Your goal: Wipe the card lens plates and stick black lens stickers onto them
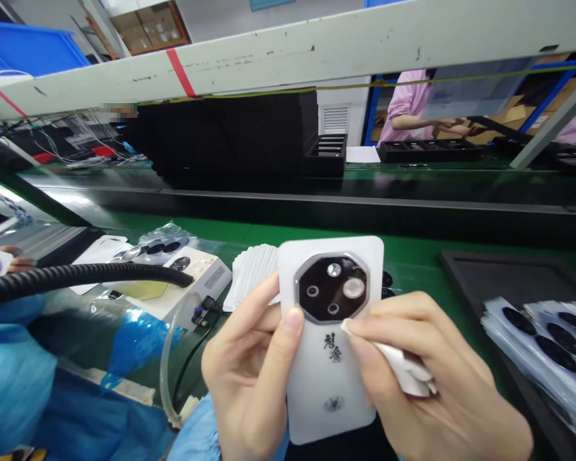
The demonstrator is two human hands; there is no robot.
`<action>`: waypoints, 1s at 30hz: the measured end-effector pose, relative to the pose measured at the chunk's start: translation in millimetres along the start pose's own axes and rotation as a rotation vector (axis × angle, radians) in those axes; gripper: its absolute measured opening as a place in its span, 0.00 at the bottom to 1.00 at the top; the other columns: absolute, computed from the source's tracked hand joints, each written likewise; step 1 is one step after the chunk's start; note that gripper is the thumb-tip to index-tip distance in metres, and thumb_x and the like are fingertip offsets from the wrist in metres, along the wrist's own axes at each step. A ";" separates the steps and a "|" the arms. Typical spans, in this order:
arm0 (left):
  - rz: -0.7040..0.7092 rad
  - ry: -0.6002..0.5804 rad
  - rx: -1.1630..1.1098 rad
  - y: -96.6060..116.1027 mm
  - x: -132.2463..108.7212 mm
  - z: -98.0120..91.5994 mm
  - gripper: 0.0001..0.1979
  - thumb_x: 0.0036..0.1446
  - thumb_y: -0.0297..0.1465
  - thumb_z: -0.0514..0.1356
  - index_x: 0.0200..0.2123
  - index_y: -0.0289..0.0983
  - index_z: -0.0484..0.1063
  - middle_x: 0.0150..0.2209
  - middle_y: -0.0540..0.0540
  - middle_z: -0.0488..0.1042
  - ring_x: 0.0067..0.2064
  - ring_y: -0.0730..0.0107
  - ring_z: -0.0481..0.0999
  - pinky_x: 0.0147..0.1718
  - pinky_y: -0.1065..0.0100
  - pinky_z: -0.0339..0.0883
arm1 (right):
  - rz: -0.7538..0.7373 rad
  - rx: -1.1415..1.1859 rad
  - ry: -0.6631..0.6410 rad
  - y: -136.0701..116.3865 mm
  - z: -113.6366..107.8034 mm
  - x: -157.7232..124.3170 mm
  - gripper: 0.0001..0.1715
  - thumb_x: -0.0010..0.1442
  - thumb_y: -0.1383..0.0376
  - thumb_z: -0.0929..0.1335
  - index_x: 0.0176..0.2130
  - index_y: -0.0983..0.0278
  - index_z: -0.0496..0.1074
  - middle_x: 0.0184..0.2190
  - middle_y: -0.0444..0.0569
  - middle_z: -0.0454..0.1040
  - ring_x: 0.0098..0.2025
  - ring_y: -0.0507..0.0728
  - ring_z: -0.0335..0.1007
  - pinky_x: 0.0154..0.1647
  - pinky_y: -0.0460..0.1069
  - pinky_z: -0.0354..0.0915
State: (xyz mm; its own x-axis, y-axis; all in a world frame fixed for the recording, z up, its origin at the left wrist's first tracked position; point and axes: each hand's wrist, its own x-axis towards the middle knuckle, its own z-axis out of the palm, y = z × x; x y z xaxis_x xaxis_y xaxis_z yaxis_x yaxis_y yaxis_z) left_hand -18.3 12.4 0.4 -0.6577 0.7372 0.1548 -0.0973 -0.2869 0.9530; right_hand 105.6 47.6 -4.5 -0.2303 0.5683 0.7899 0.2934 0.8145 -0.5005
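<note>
A whitish phone back cover (pixel 317 390) stands nearly upright in front of me, with a black octagonal camera window (pixel 312 301) near its top and dark printed characters below. My left hand (pixel 254 365) grips its left edge, thumb on the face beside the window and fingers behind. In my right hand (pixel 427 365) is a folded white wiping cloth (pixel 406 370), pinched between thumb and fingers. A tip of that cloth touches the cover at the window's lower right edge. The cover's back side is hidden.
Behind the cover lies a fanned stack of white sheets (pixel 254 272). Left stand a white box device (pixel 206 282) and a black corrugated hose (pixel 91 282). At right, a black tray (pixel 461 269) holds bagged covers (pixel 547 339). A person in pink (pixel 408 105) works across the bench.
</note>
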 end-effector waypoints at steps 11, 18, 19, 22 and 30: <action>-0.118 -0.073 0.093 12.7 2.0 5.8 0.13 0.50 0.33 0.64 0.40 0.41 0.79 0.14 0.53 0.68 0.15 0.79 0.62 0.12 0.78 0.53 | 0.299 0.365 0.202 -6.9 -2.1 -4.0 0.08 0.55 0.73 0.68 0.35 0.60 0.73 0.26 0.44 0.71 0.22 0.52 0.71 0.18 0.47 0.65; -0.005 -0.139 0.127 7.2 7.5 0.2 0.12 0.52 0.32 0.64 0.41 0.41 0.80 0.18 0.50 0.75 0.14 0.79 0.65 0.10 0.80 0.57 | 0.232 0.232 0.183 -5.7 -6.5 2.0 0.09 0.55 0.75 0.67 0.33 0.61 0.72 0.25 0.43 0.70 0.24 0.51 0.71 0.19 0.45 0.67; 0.029 -0.160 0.118 5.8 8.1 -0.3 0.12 0.52 0.31 0.64 0.42 0.43 0.80 0.19 0.51 0.76 0.14 0.80 0.66 0.11 0.81 0.58 | 0.207 0.177 0.178 -5.6 -7.3 2.1 0.09 0.54 0.75 0.67 0.34 0.61 0.72 0.26 0.43 0.71 0.25 0.50 0.71 0.20 0.45 0.67; 0.136 -0.196 0.104 1.4 6.6 -0.5 0.14 0.53 0.29 0.63 0.44 0.46 0.78 0.18 0.53 0.75 0.15 0.80 0.69 0.12 0.83 0.61 | 0.093 -0.079 0.085 -6.9 -8.9 0.7 0.10 0.53 0.72 0.70 0.36 0.60 0.72 0.28 0.43 0.73 0.27 0.49 0.72 0.21 0.42 0.68; 0.212 0.073 0.173 -3.6 -13.0 7.0 0.16 0.50 0.27 0.65 0.43 0.48 0.78 0.24 0.57 0.78 0.21 0.83 0.71 0.20 0.85 0.67 | 0.032 -0.525 0.098 -15.7 7.4 -7.4 0.06 0.60 0.69 0.66 0.39 0.60 0.72 0.32 0.39 0.76 0.30 0.47 0.74 0.28 0.42 0.67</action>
State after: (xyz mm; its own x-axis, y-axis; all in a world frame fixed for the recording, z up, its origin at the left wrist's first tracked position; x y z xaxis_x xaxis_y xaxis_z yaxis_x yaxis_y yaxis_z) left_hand -4.1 8.1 -3.2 -0.7022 0.6242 0.3425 0.1730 -0.3171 0.9325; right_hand 95.8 31.5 -5.1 -0.1336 0.5582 0.8189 0.7294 0.6148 -0.3001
